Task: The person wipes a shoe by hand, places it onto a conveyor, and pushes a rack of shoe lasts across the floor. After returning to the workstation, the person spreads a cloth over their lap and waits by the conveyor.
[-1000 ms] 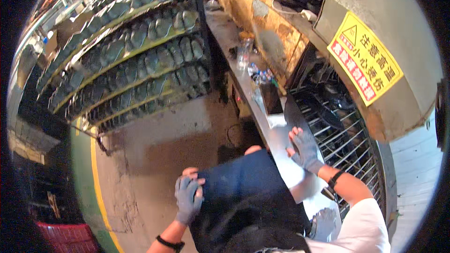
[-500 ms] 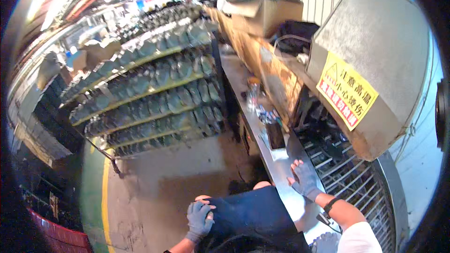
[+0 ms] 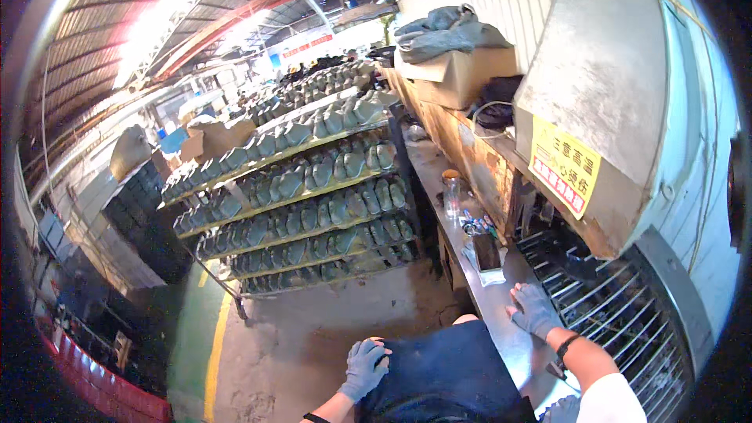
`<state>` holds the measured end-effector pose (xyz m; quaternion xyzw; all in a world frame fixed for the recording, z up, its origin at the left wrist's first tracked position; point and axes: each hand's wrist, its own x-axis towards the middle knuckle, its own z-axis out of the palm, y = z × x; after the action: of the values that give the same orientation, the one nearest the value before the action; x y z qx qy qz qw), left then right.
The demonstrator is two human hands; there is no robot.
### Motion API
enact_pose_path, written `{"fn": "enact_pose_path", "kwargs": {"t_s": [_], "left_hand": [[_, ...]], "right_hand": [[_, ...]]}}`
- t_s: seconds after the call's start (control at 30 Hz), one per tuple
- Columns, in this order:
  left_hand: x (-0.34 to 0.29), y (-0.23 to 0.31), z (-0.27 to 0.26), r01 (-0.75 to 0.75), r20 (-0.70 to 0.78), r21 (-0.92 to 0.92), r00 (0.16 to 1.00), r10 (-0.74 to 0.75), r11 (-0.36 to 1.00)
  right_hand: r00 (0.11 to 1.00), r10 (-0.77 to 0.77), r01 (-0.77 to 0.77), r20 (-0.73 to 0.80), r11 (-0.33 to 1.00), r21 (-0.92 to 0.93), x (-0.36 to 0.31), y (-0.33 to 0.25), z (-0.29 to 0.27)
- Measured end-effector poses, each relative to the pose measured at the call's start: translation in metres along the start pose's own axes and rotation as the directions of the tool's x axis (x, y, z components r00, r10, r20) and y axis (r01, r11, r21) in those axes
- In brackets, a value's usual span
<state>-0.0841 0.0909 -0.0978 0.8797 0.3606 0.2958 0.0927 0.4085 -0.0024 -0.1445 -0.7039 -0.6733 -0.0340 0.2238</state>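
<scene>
My left hand [image 3: 365,368], in a grey fingerless glove, rests on the dark blue cloth [image 3: 442,368] over my lap, near the knee. It holds nothing I can see, and its fingers lie over the cloth. My right hand [image 3: 536,312], gloved alike and with a dark band at the wrist, lies on the metal ledge [image 3: 501,327] beside a grille of metal bars [image 3: 607,301]. Its fingers are apart, with nothing in them. Just beyond them is a dark, flat rectangular object [image 3: 487,254] with a pale edge. Several small items and a clear bottle [image 3: 451,202] with an orange top stand farther along.
A rack [image 3: 313,207] holds several rows of grey shoe-shaped pieces ahead. Over the grille at right hangs a large metal hood [image 3: 599,82] with a yellow warning label. A cardboard box [image 3: 462,78] topped with grey cloth sits at the back. A yellow line [image 3: 217,352] marks the floor.
The view has tilted up and turned slightly left, so the scene sits lower and farther right and more roof shows. Both hands keep their places on the lap and the ledge.
</scene>
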Motion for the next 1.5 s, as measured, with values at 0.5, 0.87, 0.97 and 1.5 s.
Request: {"fn": "enact_pose_path", "kwargs": {"t_s": [0.5,0.87,0.97,1.5], "left_hand": [[0.055,0.020,0.031,0.001,0.176,0.048,0.984,-0.010,0.999],[0.047,0.001,0.039,0.087,0.003,-0.054,0.996,-0.087,0.995],[0.045,-0.002,0.032,0.116,-0.002,-0.074,0.993,-0.116,0.991],[0.048,-0.005,0.044,0.077,-0.012,-0.061,0.997,-0.077,0.995]], "right_hand": [[0.987,0.031,-0.041,-0.157,0.997,-0.064,0.019,0.038,0.027],[0.990,0.132,-0.137,-0.057,0.987,-0.087,0.024,0.031,0.032],[0.992,0.099,-0.108,-0.075,0.986,-0.129,0.024,0.030,0.036],[0.983,0.178,-0.180,-0.034,0.982,-0.050,0.025,0.028,0.030]]}}
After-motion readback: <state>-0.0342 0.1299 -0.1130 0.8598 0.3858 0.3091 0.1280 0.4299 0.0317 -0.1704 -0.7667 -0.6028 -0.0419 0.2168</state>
